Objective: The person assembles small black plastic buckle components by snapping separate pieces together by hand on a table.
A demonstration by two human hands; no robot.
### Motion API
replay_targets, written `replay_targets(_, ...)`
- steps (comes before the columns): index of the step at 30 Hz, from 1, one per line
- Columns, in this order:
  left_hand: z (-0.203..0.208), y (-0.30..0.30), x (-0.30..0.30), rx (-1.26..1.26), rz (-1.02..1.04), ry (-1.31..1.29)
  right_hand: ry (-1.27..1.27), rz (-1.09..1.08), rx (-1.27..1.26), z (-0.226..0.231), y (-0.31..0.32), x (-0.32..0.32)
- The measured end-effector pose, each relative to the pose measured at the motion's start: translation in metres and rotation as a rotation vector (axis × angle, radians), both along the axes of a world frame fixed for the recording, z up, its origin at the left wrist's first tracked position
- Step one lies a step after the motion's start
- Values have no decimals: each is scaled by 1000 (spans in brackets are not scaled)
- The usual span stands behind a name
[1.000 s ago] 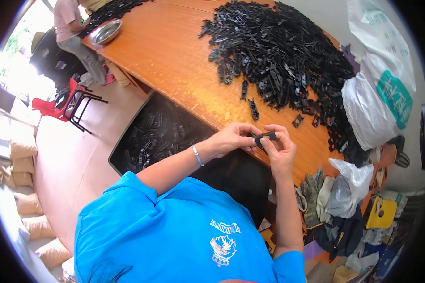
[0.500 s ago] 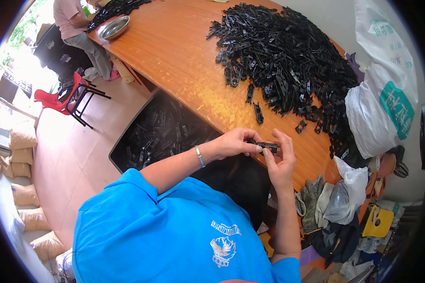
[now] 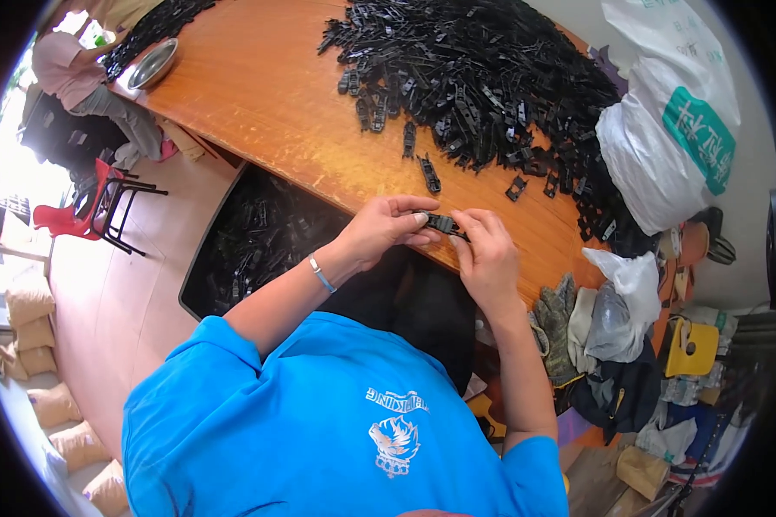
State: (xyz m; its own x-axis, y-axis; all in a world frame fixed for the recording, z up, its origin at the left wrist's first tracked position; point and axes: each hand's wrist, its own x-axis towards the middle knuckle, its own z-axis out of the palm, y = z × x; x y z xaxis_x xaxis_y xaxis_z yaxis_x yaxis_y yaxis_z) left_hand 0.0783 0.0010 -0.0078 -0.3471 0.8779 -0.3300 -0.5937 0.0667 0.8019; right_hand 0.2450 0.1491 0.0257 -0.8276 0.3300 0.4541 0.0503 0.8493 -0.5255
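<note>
A small black plastic part [image 3: 442, 223] is held between my two hands, just above the near edge of the orange-brown wooden table [image 3: 276, 112]. My left hand [image 3: 386, 231] pinches one end with thumb and fingers. My right hand [image 3: 489, 255] has its thumb and fingertips closed on the other end. Beyond my hands a loose black part [image 3: 428, 174] lies on the tabletop, with another black part [image 3: 409, 140] behind it. A big heap of similar black parts [image 3: 483, 86] covers the table's far right.
Below the table edge, left of my hands, stands a black bin [image 3: 250, 233] holding many black parts. A metal bowl [image 3: 153, 65] sits at the far left, near another person [image 3: 95, 77]. White plastic bags [image 3: 655, 138], gloves [image 3: 556, 319] and a red chair [image 3: 90, 207] flank the workspace.
My right fingers, raised and spread before, have closed down on the part's right end. The part now lies more exposed between both hands. The whole view has shifted.
</note>
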Motion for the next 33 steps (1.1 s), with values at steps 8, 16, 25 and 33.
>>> replay_targets(8,12,-7,10,-47,-48,175,-34,70,20,-7,4,4)
replay_targets(16,-12,-9,11,-9,-34,44,87,90,-152,-31,-21,1)
replay_targets(25,2,-67,-15,-65,1,70,181,300,-315,-37,-57,-33)
replay_targets(33,8,-76,-12,-104,14,140,107,269,-265,-34,-69,-33)
